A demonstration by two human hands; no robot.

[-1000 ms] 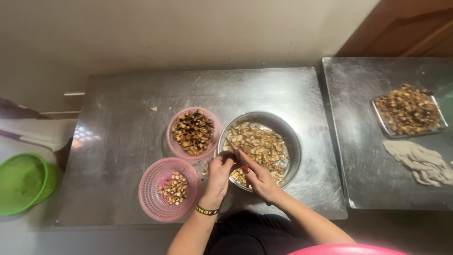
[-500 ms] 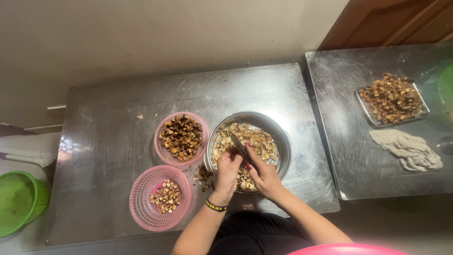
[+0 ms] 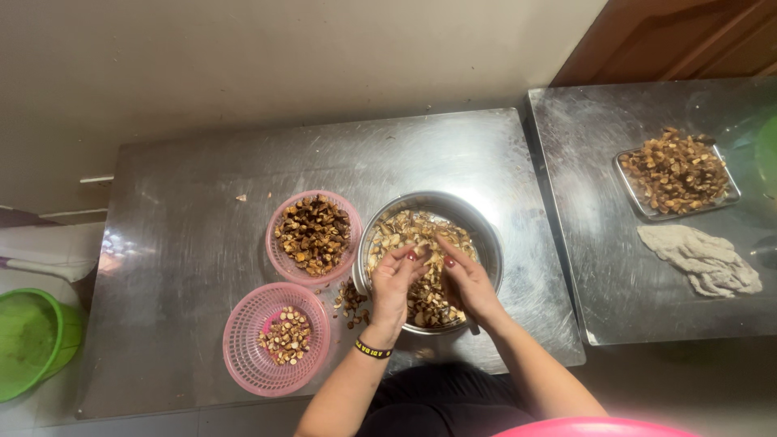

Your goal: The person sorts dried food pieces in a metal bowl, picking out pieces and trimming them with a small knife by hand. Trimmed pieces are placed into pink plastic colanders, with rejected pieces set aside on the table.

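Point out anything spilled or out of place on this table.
A small heap of brown pieces lies loose on the steel table, between the metal bowl and the lower pink basket. One stray bit sits alone farther back.

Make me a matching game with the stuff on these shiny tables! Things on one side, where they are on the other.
Things:
1. round metal bowl of brown pieces
2. crumpled grey cloth
3. green plastic tub
4. flat metal tray of brown pieces

Places:
A. off the table, far left
B. under both hands
C. right table, far side
D. right table, near side

Pairs: 1-B, 2-D, 3-A, 4-C
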